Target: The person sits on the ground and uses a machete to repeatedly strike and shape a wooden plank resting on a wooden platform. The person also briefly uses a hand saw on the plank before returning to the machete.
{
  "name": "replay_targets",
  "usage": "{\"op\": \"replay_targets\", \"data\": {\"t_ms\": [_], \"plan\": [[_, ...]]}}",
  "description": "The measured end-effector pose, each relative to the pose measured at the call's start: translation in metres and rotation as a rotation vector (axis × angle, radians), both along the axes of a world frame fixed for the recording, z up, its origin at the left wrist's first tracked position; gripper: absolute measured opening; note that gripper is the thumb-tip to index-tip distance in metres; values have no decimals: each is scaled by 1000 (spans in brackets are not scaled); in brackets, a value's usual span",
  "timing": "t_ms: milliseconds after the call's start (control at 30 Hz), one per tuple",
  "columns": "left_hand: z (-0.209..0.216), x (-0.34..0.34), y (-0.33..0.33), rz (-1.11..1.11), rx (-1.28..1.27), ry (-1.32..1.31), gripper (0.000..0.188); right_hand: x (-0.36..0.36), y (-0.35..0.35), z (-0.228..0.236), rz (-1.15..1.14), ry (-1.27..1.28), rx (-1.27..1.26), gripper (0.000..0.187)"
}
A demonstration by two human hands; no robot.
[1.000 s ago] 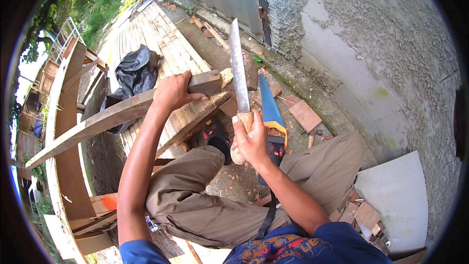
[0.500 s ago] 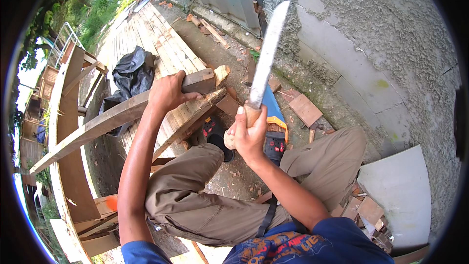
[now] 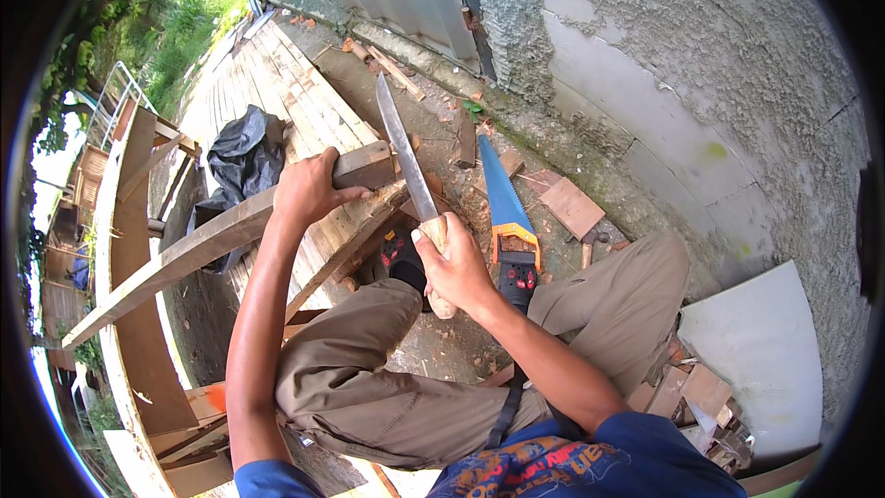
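Note:
My left hand (image 3: 309, 188) grips a long wooden beam (image 3: 198, 238) near its upper right end, thumb along the near side. The beam slants down to the left and rests across the planks. In my right hand (image 3: 454, 267) is a machete (image 3: 407, 152), held by its pale wooden handle. Its blade points up and away, a little left, close beside the beam's end. Under that end lies the corner of a bench of light wooden planks (image 3: 304, 92).
A blue handsaw (image 3: 505, 198) with an orange handle lies on the ground by my foot. Black plastic (image 3: 247, 152) sits on the planks. A wooden frame (image 3: 138, 249) stands left, a rough wall (image 3: 701, 65) right. Wood scraps (image 3: 572, 207) and a hammer lie near the wall.
The machete has come down and left, from raised over the saw to beside the beam's end. My left hand keeps its hold on the beam.

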State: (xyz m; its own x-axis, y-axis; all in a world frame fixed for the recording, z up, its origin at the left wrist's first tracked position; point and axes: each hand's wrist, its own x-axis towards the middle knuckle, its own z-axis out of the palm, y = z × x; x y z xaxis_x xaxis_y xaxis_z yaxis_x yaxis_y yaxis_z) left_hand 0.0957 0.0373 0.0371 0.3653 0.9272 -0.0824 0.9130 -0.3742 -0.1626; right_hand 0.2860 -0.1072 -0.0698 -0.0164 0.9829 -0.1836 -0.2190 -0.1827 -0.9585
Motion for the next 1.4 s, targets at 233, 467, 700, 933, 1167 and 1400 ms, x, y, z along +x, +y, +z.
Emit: {"op": "replay_targets", "data": {"t_ms": [233, 467, 700, 933, 1167, 1400], "plan": [[0, 7, 3, -6, 13, 14, 73, -13, 9, -25, -302, -353, 344, 22], [-1, 1, 0, 27, 26, 3, 74, 5, 10, 17, -388, 42, 207, 19], [-1, 4, -3, 44, 14, -11, 79, -3, 2, -14, -140, -210, 184, 24], [-8, 6, -5, 8, 96, 10, 77, -2, 0, -15, -200, -385, 183, 29], [-14, 2, -9, -7, 166, -25, 69, -1, -3, -2, -453, -55, 266, 30], [-19, -5, -24, -111, 267, -55, 63, 2, -17, -2, -69, -207, 146, 29]]}}
